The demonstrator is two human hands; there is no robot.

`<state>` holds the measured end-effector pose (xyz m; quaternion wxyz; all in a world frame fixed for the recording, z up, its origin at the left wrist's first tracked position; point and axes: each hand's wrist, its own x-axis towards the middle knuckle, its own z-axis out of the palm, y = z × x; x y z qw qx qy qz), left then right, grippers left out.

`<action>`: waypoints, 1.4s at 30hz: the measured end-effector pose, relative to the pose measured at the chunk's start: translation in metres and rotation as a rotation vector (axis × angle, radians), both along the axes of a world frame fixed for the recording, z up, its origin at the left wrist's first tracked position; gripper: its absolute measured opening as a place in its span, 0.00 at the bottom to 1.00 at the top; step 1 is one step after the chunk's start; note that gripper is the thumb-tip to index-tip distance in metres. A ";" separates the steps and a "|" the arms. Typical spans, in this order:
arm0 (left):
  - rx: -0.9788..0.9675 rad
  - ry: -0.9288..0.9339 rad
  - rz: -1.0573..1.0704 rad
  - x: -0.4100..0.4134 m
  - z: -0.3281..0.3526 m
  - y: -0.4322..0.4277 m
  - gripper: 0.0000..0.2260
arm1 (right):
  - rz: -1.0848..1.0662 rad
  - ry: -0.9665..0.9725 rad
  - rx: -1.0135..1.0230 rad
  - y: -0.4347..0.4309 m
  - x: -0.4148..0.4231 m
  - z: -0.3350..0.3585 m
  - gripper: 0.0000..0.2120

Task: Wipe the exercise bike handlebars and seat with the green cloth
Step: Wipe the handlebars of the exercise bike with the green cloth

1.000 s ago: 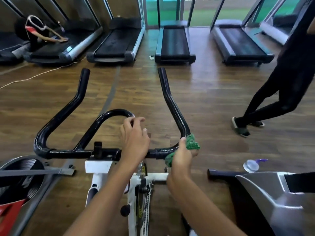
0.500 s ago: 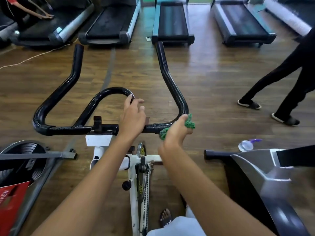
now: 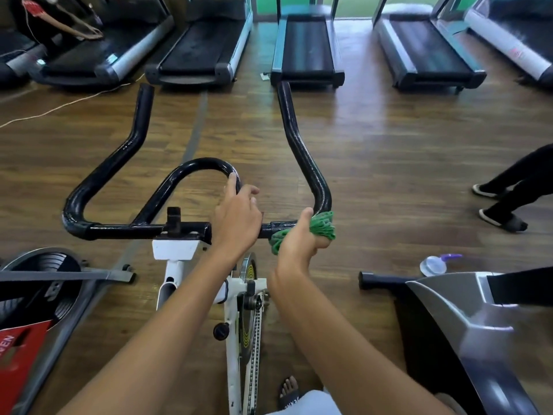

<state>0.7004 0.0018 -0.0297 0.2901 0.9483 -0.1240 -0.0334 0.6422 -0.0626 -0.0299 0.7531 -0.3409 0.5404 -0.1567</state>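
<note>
Green cloth [image 3: 321, 227] bunched in my clenched right hand [image 3: 299, 242] wraps the right corner of the handlebars [image 3: 308, 163]; my left hand [image 3: 239, 218] grips the centre loop. I judge wiping barely begun: left bar undone, seat out of view. Two hands, one cloth, five treadmills [image 3: 306, 46]

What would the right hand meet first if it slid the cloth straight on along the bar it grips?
Probably the bend of the handlebars, just ahead of the right hand and green cloth.
</note>
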 end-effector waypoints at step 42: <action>-1.016 0.480 0.440 0.188 0.030 -0.131 0.25 | 0.911 -0.162 -1.014 -0.188 0.238 0.053 0.15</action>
